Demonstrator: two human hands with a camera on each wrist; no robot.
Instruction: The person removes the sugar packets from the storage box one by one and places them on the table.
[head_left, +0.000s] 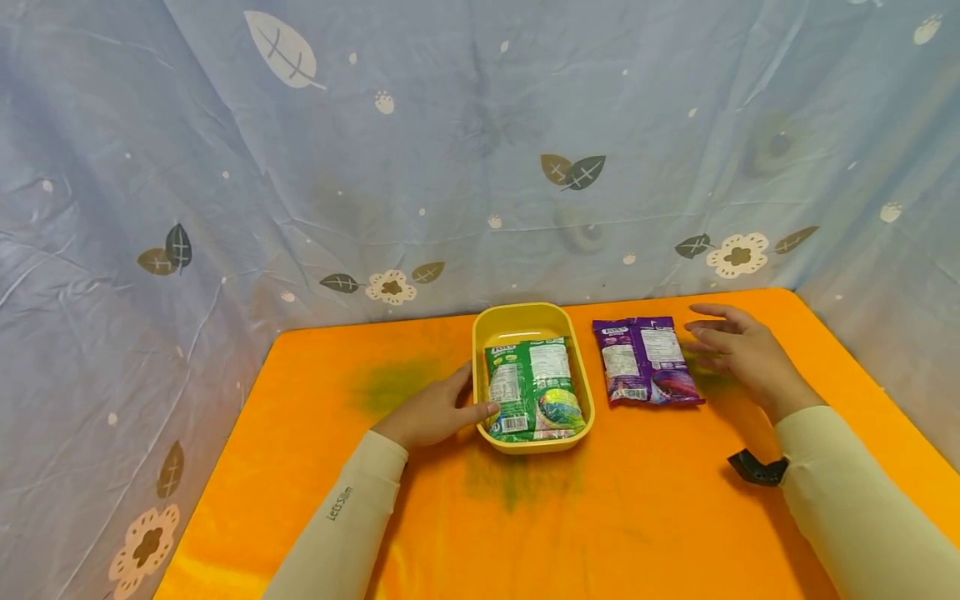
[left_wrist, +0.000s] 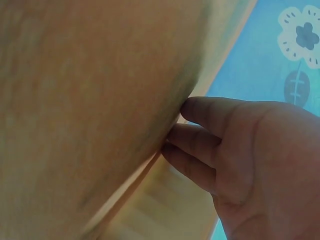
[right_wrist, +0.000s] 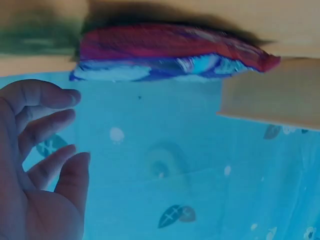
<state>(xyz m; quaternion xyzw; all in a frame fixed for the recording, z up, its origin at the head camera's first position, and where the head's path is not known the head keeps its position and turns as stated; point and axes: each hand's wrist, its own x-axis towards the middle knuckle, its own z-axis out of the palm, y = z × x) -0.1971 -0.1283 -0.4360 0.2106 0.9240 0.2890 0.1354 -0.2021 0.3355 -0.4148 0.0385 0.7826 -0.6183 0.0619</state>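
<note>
A yellow plastic tub (head_left: pixel 585 392) stands on the table with a green candy bag (head_left: pixel 525 387) lying inside, its lower end near the front wall. My left hand (head_left: pixel 442 408) holds the tub's left side, thumb over the rim and fingers along the outer wall; the left wrist view shows those fingertips (left_wrist: pixel 187 110) low by the tabletop. To the tub's right, a purple candy bag (head_left: pixel 647 362) lies flat on the table. Just right of that bag hovers my right hand (head_left: pixel 738 350), fingers loosely bent and apart from it, with nothing in its grasp.
An orange cloth (head_left: pixel 585 533) with greenish patches covers the table. Behind and at both sides hangs a blue-grey curtain (head_left: pixel 465 167) with leaf and flower prints. A black device (head_left: pixel 757 468) sits at my right wrist.
</note>
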